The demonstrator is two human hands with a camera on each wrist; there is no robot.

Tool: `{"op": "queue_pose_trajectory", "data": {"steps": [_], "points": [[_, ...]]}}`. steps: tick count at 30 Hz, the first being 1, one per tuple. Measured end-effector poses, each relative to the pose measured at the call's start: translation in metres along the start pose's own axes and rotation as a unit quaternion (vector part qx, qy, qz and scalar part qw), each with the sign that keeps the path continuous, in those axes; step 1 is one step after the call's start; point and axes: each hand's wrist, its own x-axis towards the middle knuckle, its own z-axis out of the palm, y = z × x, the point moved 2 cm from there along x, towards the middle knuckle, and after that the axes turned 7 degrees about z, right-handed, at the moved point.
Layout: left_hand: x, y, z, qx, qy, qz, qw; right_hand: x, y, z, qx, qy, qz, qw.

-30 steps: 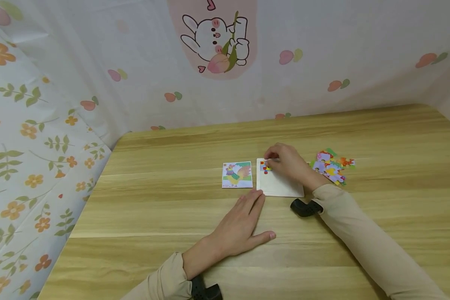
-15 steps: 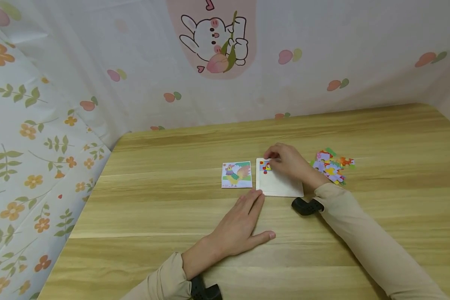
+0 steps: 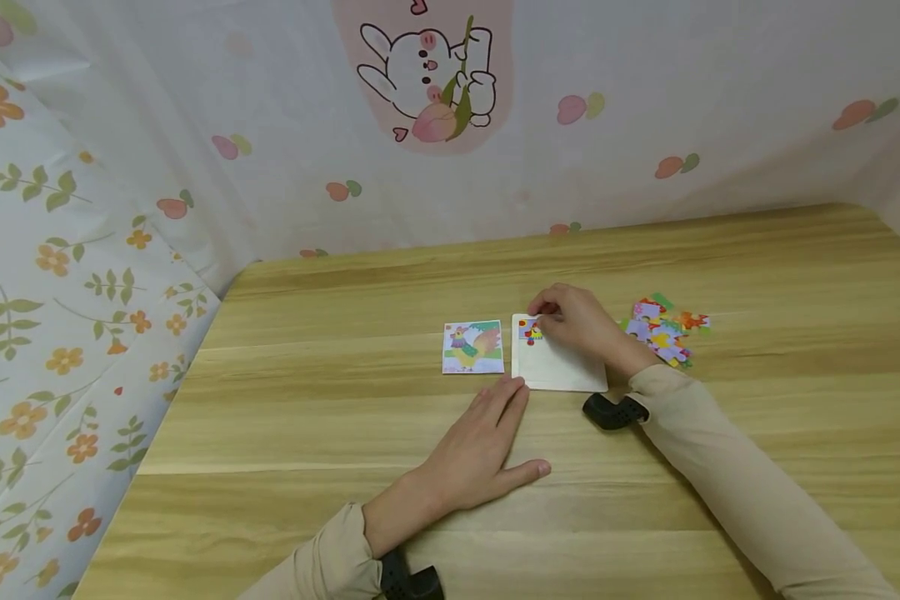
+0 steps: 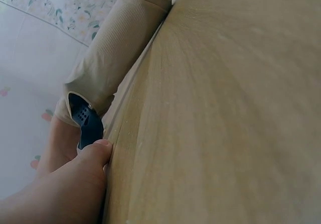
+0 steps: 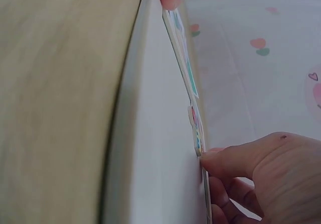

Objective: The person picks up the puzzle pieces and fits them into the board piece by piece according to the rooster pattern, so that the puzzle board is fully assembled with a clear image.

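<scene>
A white puzzle tray (image 3: pixel 558 375) lies flat on the table. A few colourful jigsaw pieces (image 3: pixel 527 332) sit in its far left corner. My right hand (image 3: pixel 579 323) is over the tray's far side, thumb and fingers curled at a jigsaw piece there. In the right wrist view, the thumb of my right hand (image 5: pixel 273 171) meets the end of the jigsaw pieces (image 5: pixel 194 128), while other fingers lie beyond the tray's edge. My left hand (image 3: pixel 471 458) rests flat with straight fingers, its fingertips touching the tray's near left corner.
A square picture card (image 3: pixel 473 348) with a colourful bird lies left of the tray. Several loose jigsaw pieces (image 3: pixel 662 335) are heaped to its right, partly behind my right forearm. A patterned curtain (image 3: pixel 285 125) hangs behind the wooden table (image 3: pixel 307 417).
Both hands hold nearly the same places. The view shifts slightly, and my right fingers stay at the pieces in the tray's far left corner.
</scene>
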Motion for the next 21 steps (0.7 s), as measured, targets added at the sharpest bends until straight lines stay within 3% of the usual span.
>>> {"op": "queue_pose_trajectory", "data": {"steps": [9, 21], "points": [[0.0003, -0.0005, -0.0009, -0.02, 0.027, 0.015, 0.9993, -0.0007, 0.0012, 0.0014, 0.004, 0.006, 0.005, 1.0], [-0.0005, 0.0006, -0.0012, -0.009, 0.022, 0.018, 0.9996, -0.0016, -0.0005, 0.0027, 0.007, 0.007, 0.005, 0.9999]]}}
